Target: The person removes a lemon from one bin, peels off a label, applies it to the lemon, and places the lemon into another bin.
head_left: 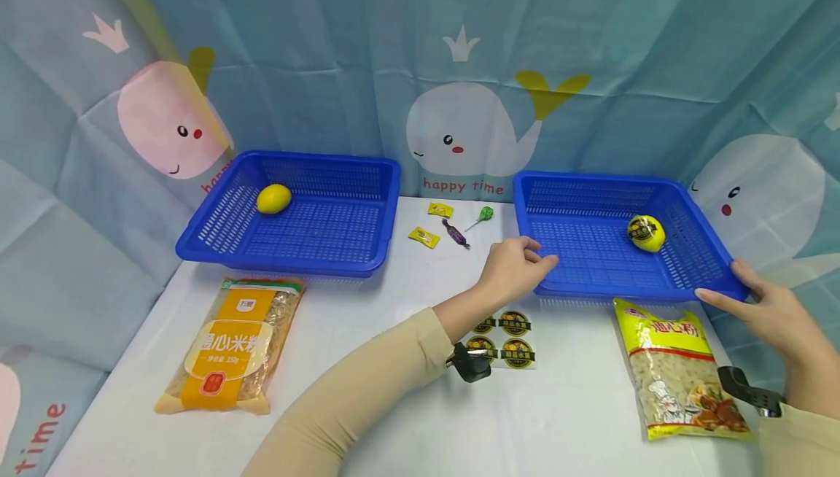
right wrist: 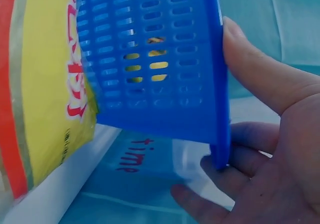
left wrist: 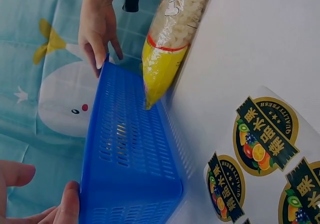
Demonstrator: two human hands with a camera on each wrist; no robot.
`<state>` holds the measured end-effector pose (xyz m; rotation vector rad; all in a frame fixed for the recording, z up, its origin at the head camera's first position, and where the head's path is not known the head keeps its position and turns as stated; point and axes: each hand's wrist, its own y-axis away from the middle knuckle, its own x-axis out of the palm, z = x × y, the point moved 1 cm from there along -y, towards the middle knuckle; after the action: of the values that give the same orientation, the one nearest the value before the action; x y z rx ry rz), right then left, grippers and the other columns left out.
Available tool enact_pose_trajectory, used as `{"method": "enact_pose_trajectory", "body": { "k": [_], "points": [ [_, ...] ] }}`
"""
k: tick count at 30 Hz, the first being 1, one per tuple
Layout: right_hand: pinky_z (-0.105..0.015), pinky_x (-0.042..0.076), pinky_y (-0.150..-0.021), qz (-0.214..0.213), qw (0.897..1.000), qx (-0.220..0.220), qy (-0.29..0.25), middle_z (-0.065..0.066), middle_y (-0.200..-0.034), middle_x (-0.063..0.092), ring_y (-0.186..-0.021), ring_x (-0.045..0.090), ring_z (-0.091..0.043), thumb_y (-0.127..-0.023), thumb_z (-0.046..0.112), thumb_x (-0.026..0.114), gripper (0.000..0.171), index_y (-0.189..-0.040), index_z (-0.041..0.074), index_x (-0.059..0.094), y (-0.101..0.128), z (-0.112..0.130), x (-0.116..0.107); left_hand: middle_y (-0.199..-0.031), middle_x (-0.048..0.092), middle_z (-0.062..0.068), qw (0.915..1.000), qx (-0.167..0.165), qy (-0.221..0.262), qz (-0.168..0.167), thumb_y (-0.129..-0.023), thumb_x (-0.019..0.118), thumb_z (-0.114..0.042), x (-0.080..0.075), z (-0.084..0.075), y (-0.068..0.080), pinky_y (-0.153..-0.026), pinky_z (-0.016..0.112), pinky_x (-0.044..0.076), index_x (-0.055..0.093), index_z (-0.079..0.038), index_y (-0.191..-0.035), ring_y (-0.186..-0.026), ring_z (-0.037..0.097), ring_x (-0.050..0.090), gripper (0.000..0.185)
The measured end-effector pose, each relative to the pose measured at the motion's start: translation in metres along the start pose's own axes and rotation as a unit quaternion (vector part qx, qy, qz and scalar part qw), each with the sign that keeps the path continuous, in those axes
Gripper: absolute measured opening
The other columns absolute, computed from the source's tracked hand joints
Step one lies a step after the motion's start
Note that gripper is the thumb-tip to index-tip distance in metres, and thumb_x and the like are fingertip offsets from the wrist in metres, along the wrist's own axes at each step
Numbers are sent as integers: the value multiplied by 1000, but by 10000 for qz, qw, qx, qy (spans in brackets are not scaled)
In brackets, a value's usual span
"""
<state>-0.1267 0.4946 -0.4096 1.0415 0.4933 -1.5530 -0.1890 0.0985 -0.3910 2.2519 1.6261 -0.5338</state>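
Hands on right-of-frame blue basket [head_left: 590, 251]: left hand [head_left: 515, 267] curled over near-left corner, right hand [head_left: 764, 302] gripping near-right corner. Fingertips hidden under rim. Labelled lemon [head_left: 646, 233] inside, label probably fruit sticker, blurred.

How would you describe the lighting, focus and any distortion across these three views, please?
Head view: even, soft light, faint shadows under the right blue basket, slight wide-angle bending at the edges, all sharp. Left wrist view: bright white table nearly washed out, the left hand close and soft. Right wrist view: the right hand and yellow bag very near the lens, blurred and dimmer.
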Motion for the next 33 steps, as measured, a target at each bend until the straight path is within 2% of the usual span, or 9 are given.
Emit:
{"method": "enact_pose_trajectory", "body": {
  "k": [9, 12, 17, 19, 21, 23, 25, 27, 33],
  "points": [
    [-84, 30, -92, -893, 9934, -318, 644, -41, -157, 9, -134, 20, -70, -98, 54, 57, 93, -160, 2, 10, 17, 32, -3, -96, 73, -9, 9979, 116, 411, 491, -94, 70, -35, -7, 7, 7, -74, 22, 55, 65, -14, -128, -84, 2, 68, 40],
    [-82, 32, -94, -1286, 9899, -443, 390, -39, -156, 22, -133, 28, -68, -99, 51, 57, 84, -158, 3, 24, 23, 52, 3, -91, 72, -13, 9966, 144, 489, 646, -94, 70, -36, -15, 8, 13, -74, 24, 54, 65, -16, -130, -82, 1, 66, 41],
    [-77, 35, -98, -1473, 9842, -958, -222, -32, -158, 30, -132, 36, -64, -99, 46, 61, 72, -156, 9, 37, 33, 86, 20, -95, 72, -12, 9946, 325, 641, 746, -95, 69, -35, -38, 13, 26, -76, 25, 54, 63, -16, -133, -86, 2, 66, 43],
    [-67, 40, -105, -1539, 9804, -1159, -401, -27, -158, 35, -131, 41, -61, -98, 44, 63, 67, -154, 14, 42, 37, 99, 26, -99, 73, -10, 9946, 394, 668, 695, -95, 69, -35, -50, 16, 30, -77, 25, 55, 63, -17, -133, -88, 4, 67, 43],
    [-41, 48, -108, -1647, 9760, -1308, -568, -22, -157, 41, -129, 47, -56, -97, 43, 65, 63, -152, 17, 47, 41, 112, 32, -101, 73, -8, 9950, 447, 670, 588, -95, 69, -35, -61, 21, 34, -79, 26, 55, 64, -17, -133, -90, 5, 67, 42],
    [-14, 48, -97, -1703, 9717, -1464, -737, -19, -154, 46, -127, 52, -52, -96, 41, 68, 60, -149, 18, 51, 44, 124, 40, -102, 74, -7, 9960, 479, 617, 439, -95, 68, -36, -73, 25, 37, -81, 28, 55, 65, -19, -132, -91, 7, 67, 40],
    [1, 40, -83, -1695, 9691, -1552, -896, -16, -151, 50, -125, 57, -45, -94, 41, 70, 59, -147, 19, 54, 46, 138, 48, -102, 74, -7, 9966, 491, 607, 274, -95, 69, -35, -84, 31, 41, -82, 30, 55, 65, -19, -130, -93, 8, 67, 38],
    [4, 39, -76, -1628, 9660, -1723, -1030, -17, -148, 53, -124, 59, -43, -94, 40, 72, 59, -145, 17, 56, 47, 151, 56, -103, 74, -6, 9971, 504, 570, 89, -95, 69, -35, -96, 36, 47, -83, 32, 55, 66, -19, -128, -94, 10, 67, 37],
    [0, 42, -83, -1312, 9571, -2240, -1284, -12, -146, 56, -122, 61, -42, -93, 39, 73, 58, -145, 19, 57, 51, 187, 79, -106, 75, -1, 9965, 563, 446, -422, -94, 71, -32, -128, 51, 64, -83, 34, 56, 68, -17, -127, -96, 14, 69, 36]
  ]
}}
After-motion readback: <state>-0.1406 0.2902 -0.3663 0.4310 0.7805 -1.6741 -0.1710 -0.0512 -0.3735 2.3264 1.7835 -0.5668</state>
